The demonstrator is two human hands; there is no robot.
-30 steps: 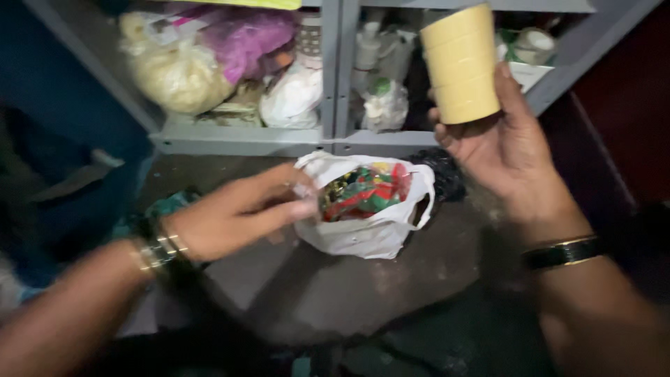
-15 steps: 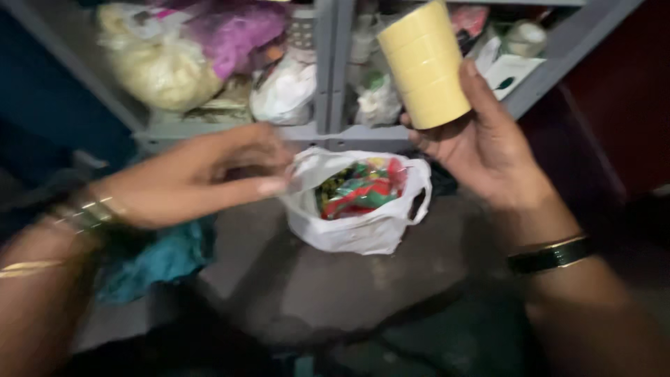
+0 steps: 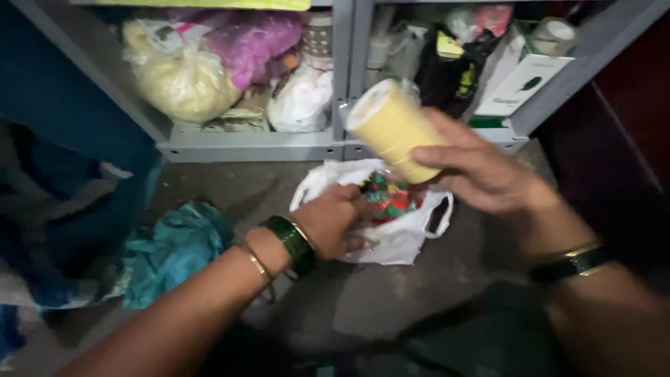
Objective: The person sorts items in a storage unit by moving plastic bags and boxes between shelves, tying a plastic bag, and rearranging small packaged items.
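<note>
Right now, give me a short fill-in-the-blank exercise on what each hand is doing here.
1. The right hand holds a pale yellow ____-shaped roll.
2. The left hand reaches into a white plastic ____ on the floor.
3. The left wrist wears a ____ bangle beside a thin gold one.
4. The teal cloth lies to the ____ of the left arm.

Missing words: cylinder; bag; green; left
</note>
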